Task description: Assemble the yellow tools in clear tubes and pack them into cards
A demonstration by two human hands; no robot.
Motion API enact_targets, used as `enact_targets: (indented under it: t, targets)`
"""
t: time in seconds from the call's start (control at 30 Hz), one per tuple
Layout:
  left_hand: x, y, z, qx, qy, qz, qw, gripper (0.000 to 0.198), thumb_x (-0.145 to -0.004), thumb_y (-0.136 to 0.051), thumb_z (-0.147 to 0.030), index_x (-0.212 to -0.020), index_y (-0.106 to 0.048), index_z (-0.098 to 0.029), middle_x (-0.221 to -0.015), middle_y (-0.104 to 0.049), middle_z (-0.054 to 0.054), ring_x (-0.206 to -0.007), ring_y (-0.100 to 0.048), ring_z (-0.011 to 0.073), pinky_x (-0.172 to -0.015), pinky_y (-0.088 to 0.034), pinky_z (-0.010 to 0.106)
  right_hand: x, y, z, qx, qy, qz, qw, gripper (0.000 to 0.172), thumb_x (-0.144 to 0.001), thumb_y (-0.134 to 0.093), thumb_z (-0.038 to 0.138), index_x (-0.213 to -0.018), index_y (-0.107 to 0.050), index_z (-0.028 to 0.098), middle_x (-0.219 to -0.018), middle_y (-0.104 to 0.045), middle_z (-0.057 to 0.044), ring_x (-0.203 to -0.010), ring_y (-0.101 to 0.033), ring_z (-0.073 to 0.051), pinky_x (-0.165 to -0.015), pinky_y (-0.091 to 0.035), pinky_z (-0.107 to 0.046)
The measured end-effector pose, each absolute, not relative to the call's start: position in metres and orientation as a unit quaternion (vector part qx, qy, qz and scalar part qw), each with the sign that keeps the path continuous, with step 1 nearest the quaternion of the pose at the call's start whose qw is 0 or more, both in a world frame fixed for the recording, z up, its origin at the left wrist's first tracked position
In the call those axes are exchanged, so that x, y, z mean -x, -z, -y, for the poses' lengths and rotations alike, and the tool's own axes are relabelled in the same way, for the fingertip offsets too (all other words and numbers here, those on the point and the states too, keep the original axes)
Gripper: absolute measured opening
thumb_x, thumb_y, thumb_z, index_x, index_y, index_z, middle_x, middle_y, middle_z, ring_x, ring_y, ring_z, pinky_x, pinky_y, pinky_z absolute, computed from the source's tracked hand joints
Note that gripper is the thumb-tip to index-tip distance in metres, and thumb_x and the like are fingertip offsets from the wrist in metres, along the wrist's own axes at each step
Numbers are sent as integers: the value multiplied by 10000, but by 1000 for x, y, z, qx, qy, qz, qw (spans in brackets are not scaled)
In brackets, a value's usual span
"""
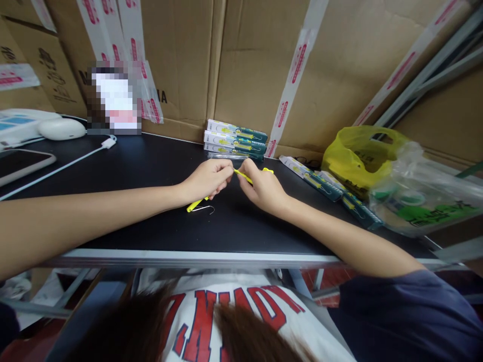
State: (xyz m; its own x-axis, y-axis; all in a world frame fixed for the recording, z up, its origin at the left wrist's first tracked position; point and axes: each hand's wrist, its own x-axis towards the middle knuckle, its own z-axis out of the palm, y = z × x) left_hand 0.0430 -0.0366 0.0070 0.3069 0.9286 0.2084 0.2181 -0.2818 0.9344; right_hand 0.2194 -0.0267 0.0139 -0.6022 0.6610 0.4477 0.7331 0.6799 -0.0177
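Note:
My left hand (212,177) is closed, with thumb and fingers pressed together above the black table. Close beside it, my right hand (264,190) is closed around a slim yellow plastic piece (244,176). One end of that piece points to my left fingertips; a wider yellow end shows behind my right hand. Below my left hand, a yellow plastic handle (195,205) sticks out, with a thin metal hook (210,207) by it. Whether my left hand grips this handle or it lies on the table is hidden.
Behind my hands stand stacked printed boxes (236,137). More such boxes (313,180) lie to the right, beside a yellow plastic bag (352,156) and a clear bag (426,196). At left are a phone (22,163), a white cable (60,171) and a blurred-out upright object (115,98). Cardboard (256,65) walls the back.

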Motion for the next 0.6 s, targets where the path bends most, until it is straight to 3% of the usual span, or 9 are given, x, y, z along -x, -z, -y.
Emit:
enact_targets:
  t: [0.07, 0.17, 0.3, 0.47, 0.6]
  targets:
    - [-43, -8, 37, -689, -411, -422, 422, 213, -851, -425, -135, -645, -446, -182, -407, -387, -87, -284, -346, 32, -286, -293, 124, -220, -14, 25, 358, -6, 896, 264, 91, -938, -385, 279, -908, -429, 205, -760, -606, -22, -614, -551, -141, -581, -354, -241]
    - [-42, -8, 37, -693, -408, -421, 420, 215, -859, -413, -135, -652, -444, -183, -411, -391, -86, -289, -349, 35, -287, -300, 128, -218, -14, 22, 322, -158, 872, 334, 158, -928, -439, 320, -821, -386, 217, -677, -514, 28, -565, -477, -101, -561, -369, -228]
    - [-42, -9, 38, -690, -399, -427, 428, 228, -870, -393, -128, -654, -438, -184, -410, -392, -87, -290, -346, 36, -288, -303, 128, -216, -14, 21, 312, -305, 825, 359, 212, -912, -492, 352, -806, -364, 220, -586, -413, 83, -474, -397, -68, -482, -335, -200]
    - [-43, -9, 37, -694, -392, -430, 424, 234, -888, -388, -147, -664, -444, -183, -420, -416, -84, -281, -344, 31, -289, -292, 127, -215, -12, 19, 302, -367, 804, 356, 206, -907, -505, 322, -818, -349, 222, -510, -392, 114, -413, -364, -55, -434, -306, -174]
    - [-42, -9, 36, -695, -393, -433, 418, 225, -889, -389, -158, -674, -450, -184, -428, -413, -85, -281, -345, 33, -282, -286, 128, -217, -11, 17, 305, -329, 818, 361, 203, -907, -505, 332, -814, -365, 216, -550, -407, 96, -450, -384, -61, -462, -313, -185]
